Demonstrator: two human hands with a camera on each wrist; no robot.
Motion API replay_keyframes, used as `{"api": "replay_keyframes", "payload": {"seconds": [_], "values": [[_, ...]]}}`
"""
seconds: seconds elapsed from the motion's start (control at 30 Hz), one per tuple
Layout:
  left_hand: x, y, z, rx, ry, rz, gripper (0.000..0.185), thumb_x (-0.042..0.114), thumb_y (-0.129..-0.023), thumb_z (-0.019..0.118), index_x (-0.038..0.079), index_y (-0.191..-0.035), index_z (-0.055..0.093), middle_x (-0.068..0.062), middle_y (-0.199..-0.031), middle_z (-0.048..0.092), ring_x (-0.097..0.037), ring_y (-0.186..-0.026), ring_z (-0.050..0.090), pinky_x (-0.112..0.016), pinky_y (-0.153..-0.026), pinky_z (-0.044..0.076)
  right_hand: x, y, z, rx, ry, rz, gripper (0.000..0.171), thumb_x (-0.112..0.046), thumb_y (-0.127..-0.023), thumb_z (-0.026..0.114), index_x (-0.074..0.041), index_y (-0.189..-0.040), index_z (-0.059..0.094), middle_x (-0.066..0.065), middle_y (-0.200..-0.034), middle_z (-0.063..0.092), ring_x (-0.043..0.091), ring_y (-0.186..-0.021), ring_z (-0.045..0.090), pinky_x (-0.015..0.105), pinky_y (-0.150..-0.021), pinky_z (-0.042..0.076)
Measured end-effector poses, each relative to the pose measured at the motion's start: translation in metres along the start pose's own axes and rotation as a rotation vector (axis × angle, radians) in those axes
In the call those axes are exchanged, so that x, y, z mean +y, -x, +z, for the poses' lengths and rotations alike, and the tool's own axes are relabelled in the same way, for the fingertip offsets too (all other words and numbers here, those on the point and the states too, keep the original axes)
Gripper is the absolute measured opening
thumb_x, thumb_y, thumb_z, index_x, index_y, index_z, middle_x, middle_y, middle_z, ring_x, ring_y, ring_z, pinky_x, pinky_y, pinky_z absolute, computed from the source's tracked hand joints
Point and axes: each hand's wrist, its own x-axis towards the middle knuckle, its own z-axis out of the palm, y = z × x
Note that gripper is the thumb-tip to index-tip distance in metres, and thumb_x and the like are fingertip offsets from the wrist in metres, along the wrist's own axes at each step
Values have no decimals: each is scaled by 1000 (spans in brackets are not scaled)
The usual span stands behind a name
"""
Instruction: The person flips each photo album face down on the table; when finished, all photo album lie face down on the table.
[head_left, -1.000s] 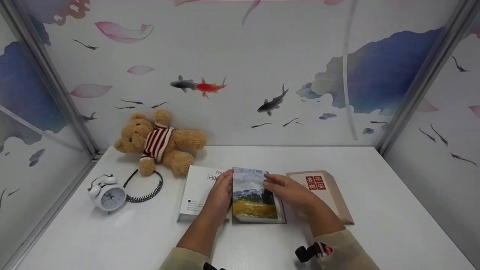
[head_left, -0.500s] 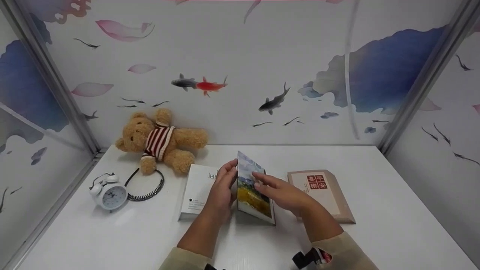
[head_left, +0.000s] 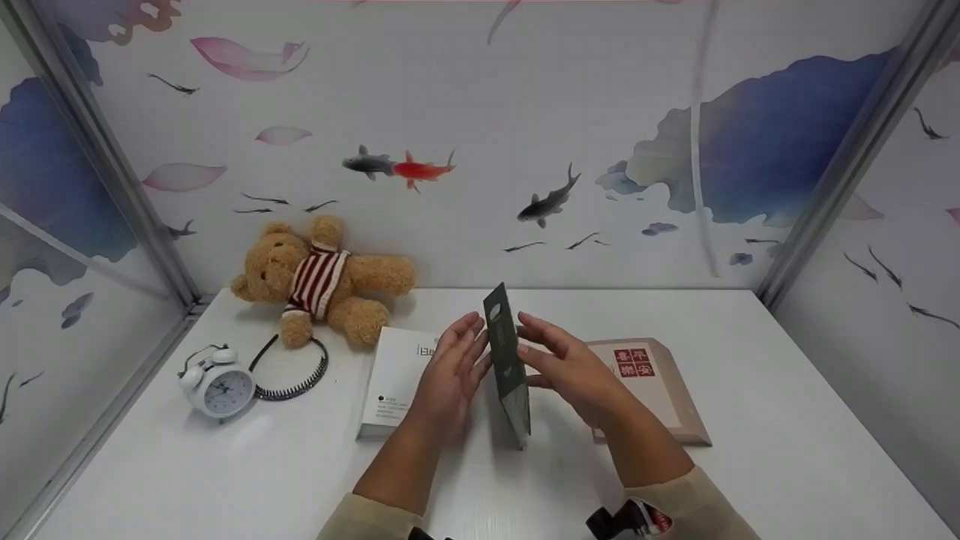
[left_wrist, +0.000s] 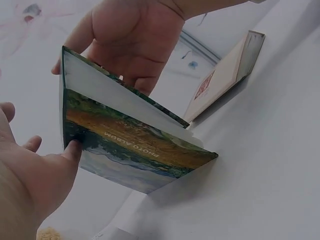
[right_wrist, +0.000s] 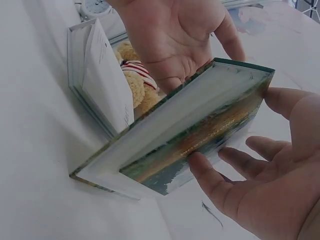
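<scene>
Centrally, a photo album (head_left: 501, 345) is supported between two bare hands above the white tabletop (head_left: 270, 472), tilted on its side with its dark green spine turned up and its covers slightly spread. Whether its lower edges are touching the table cannot be told. Painted landscape covers seen in both wrist views; "PHOTO ALBUM" lettering made out on the side facing the left hand (head_left: 450, 375). On that hand the fingers are extended and loosely spread, palm turned to the album, one fingertip laid against the cover near the spine. On the right hand (head_left: 577, 375) the fingers are spread and lightly bent; the opposite cover is touched by fingertips, with nothing enclosed in the palm. Beside the left hand, a white book (head_left: 394, 386) is laid flat, partly hidden by it. A tan book (head_left: 652, 390) marked with red characters is partly covered by the right hand. Farther left are noted a twin-bell alarm clock (head_left: 225, 390), a black toothed headband (head_left: 296, 386) just beside it, and a teddy bear (head_left: 319, 281) in a red-and-white striped top, laid near the back wall (head_left: 480, 90), which is printed with koi.
</scene>
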Motion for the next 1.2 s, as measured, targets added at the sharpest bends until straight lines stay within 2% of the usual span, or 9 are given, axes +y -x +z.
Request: {"api": "replay_keyframes", "payload": {"seconds": [0.13,0.27,0.5,0.6,0.7,0.83,0.97,1.2], "values": [[-4,-1,-1,-59,1,-16,48,35,-106,36,19,-151,32,-1,-162,30,-18,-152,27,-44,-124,25,0,-1,-2,58,-8,18,68,-48,-86,73,-37,-146,44,-3,-150,44,21,-129,57,42,-103,52],[-9,-3,-5,-76,14,-59,49,39,-107,34,18,-152,33,-3,-161,34,-25,-151,28,-48,-123,25,3,-3,-8,131,16,24,68,-46,-83,76,-38,-143,46,-5,-149,46,21,-132,55,44,-107,49],[-23,-4,-11,-58,-69,-209,57,51,-105,31,21,-154,30,-14,-161,32,-34,-151,27,-51,-122,26,2,-3,-22,221,58,38,67,-39,-81,80,-40,-141,49,-5,-147,48,24,-135,51,44,-105,51],[-29,-5,-13,-53,-98,-279,65,58,-102,33,20,-155,29,-15,-162,29,-35,-151,24,-51,-123,23,2,-3,-27,237,47,62,67,-37,-81,81,-43,-139,50,-4,-148,46,25,-135,51,45,-105,51],[-33,-6,-14,-50,-103,-318,70,61,-100,33,20,-156,26,-14,-163,27,-36,-152,20,-51,-125,18,3,-5,-28,240,37,75,66,-37,-81,81,-43,-139,51,-7,-153,42,26,-137,50,46,-107,49],[-34,-6,-16,-42,-90,-313,69,60,-101,32,20,-157,24,-13,-164,25,-35,-153,17,-52,-125,14,8,-8,-28,240,21,93,66,-34,-82,80,-42,-140,50,-8,-155,39,26,-137,48,46,-106,49],[-35,-7,-18,-27,-85,-300,70,59,-101,34,17,-157,24,-13,-164,23,-35,-154,12,-52,-126,10,11,-10,-32,250,37,106,64,-27,-85,79,-39,-141,51,-7,-152,43,24,-135,51,43,-103,52],[-38,-7,-19,-5,-114,-282,70,56,-102,33,14,-158,21,-15,-164,22,-34,-155,8,-55,-126,7,16,-12,-46,289,105,122,59,-20,-88,75,-26,-143,52,1,-146,53,23,-134,51,44,-109,47]]}}
